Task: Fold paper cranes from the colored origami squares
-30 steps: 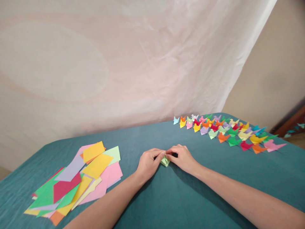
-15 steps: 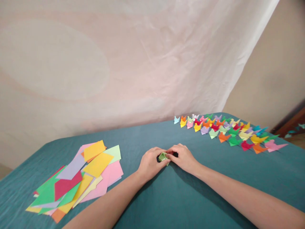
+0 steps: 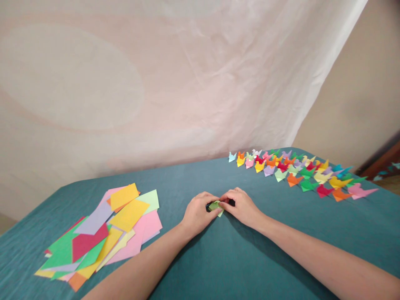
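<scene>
- Item: light green folded paper [image 3: 216,206], small and already several layers thick. It lies low over the teal tablecloth [image 3: 237,258] at the middle of the table, between the two hands. Much of it is hidden by fingers.
- Left hand [image 3: 196,214]: palm down, fingers curled in, thumb and fingertips closed on the near-left edge of the paper.
- Right hand [image 3: 242,206]: palm down, fingertips pinching the far-right edge. The two sets of fingertips nearly touch over the piece.
- Step in hand, as judged: a small fold or crease on a compact piece, made by pinching.
- Handling notes (judgement, not observation):
  - Line up the edges and corners before pressing, since a thick stack of layers slips easily.
  - Hold one side steady with one hand and run the crease with the other, working from the middle outward.
  - Press against the cloth-covered table rather than in the air, firmly enough to set the line without tearing the tip.
- Nearby, left: loose pile of flat coloured sheets [image 3: 103,233] in yellow, pink, green, red and lilac, overlapping, well apart from the hands.
- Nearby, right and farther back: rows of folded paper figures [image 3: 300,171] in many colours, standing close together, apart from the hands.
- Behind: white hanging cloth [image 3: 156,83], creased.
</scene>
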### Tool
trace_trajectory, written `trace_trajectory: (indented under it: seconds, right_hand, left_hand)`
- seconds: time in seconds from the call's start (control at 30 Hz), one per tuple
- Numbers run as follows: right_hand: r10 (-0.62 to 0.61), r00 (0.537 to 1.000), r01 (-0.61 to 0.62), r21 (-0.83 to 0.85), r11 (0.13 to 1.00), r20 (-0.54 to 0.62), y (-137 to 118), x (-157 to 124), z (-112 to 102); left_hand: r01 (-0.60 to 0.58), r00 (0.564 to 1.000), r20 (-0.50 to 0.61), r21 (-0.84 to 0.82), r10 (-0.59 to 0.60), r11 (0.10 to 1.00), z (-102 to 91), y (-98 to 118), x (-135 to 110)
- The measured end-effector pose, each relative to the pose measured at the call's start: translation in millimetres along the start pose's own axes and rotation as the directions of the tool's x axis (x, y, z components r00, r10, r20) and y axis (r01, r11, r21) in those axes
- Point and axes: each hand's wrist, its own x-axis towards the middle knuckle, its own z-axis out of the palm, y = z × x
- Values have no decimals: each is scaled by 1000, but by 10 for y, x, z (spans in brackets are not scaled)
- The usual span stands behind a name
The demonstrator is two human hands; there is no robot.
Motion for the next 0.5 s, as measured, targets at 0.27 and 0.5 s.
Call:
trace_trajectory:
  seconds: [0.27, 0.5]
  right_hand:
    - [-205, 979, 198, -259, 945, -1, -1, -59, -28]
    - [-294, 956, 279, -357, 892, 11, -7, -57, -42]
  left_hand:
    - [-10, 1000, -4, 46, 11, 999, 10, -3, -11]
    - [-21, 1000, 8, 76, 21, 997, 3, 13, -16]
